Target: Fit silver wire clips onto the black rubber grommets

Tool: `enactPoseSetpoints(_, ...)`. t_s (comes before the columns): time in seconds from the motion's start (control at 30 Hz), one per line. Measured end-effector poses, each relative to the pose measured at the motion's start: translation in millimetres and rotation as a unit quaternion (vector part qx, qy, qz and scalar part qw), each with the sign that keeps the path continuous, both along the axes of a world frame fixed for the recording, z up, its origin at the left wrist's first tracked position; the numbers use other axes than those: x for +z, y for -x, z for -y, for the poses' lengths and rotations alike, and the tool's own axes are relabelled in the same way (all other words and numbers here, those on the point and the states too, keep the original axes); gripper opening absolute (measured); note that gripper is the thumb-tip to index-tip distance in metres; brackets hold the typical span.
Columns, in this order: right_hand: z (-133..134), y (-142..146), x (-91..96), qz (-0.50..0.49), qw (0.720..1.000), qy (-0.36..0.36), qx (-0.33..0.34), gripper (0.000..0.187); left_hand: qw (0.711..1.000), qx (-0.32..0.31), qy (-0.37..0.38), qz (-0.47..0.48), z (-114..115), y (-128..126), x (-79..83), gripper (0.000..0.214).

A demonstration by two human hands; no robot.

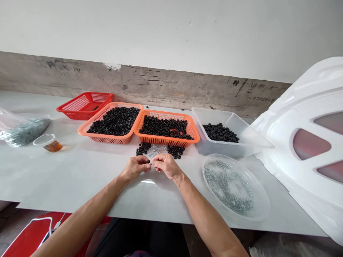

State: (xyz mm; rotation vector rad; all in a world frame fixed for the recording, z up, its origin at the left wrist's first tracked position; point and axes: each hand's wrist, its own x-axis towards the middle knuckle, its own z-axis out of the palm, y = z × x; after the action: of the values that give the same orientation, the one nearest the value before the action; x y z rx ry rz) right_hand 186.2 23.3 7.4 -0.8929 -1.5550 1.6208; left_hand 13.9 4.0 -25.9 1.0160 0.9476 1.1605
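Left hand (134, 167), right hand (166, 166), small black ring (149, 162) pinched between their fingertips

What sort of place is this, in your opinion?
Probably a small workshop: orange plastic baskets of black rings, a clear round tray of small metal parts, and a bare, marked concrete wall.

left hand (134, 167), right hand (166, 166), black ring (149, 162) (pinched between)
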Motion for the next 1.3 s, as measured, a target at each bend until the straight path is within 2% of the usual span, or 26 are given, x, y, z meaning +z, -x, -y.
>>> enactPoseSetpoints(0.33,-1.1,-0.6,-1.7,0.044,0.998,-0.031,-0.013,0.014,0.997,0.003,-0.029,-0.071,2.4,-1.7,-0.2,0.028)
enactPoseSetpoints(0.7,-2.2,2.6,-4.6,0.068,0.996,-0.045,-0.04,0.012,0.995,-0.009,-0.037,-0.096,3.2,-1.8,-5.2,0.027)
enactPoseSetpoints(0.93,-6.8,-0.8,-7.8,0.048,0.999,0.021,0.0,0.019,0.996,0.0,-0.028,-0.089,2.3,-3.8,-5.9,0.03)
enactPoseSetpoints(1.1,-6.5,-1.1,-11.0,0.092,0.996,-0.002,0.019,0.013,0.995,0.001,-0.017,-0.102,4.4,-8.7,-8.3,0.029)
enactPoseSetpoints(1.3,-5.9,-0.7,-12.8,0.162,0.986,-0.025,-0.006,0.006,0.995,-0.015,-0.027,-0.1,7.4,-14.1,-4.9,0.022)
